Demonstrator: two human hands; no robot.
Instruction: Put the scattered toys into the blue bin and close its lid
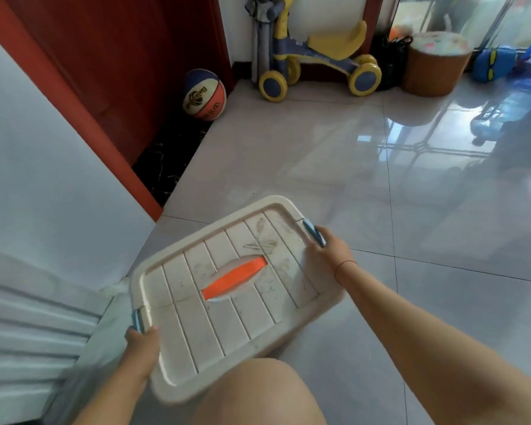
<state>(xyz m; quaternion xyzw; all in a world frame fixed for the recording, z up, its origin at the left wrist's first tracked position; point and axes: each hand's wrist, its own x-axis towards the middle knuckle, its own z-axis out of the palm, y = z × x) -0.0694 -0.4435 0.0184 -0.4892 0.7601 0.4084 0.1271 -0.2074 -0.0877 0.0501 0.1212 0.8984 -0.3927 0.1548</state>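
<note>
1. Lid (227, 299) covers the bin, on the floor (350, 167) just before the person's knee (258, 391).
2. Left hand (143, 348) grips the near-left blue latch (137, 320).
3. Right hand (330, 245) grips the far-right latch (313, 233).

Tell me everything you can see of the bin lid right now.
The lid is cream-white plastic, rectangular with rounded corners, a raised rim and ribbed panels, scuffed and dirty. An orange handle sits in an oval recess at its centre. It lies flat over the bin, skewed to the floor tiles. The left hand and right hand press blue latches at opposite ends.
</note>
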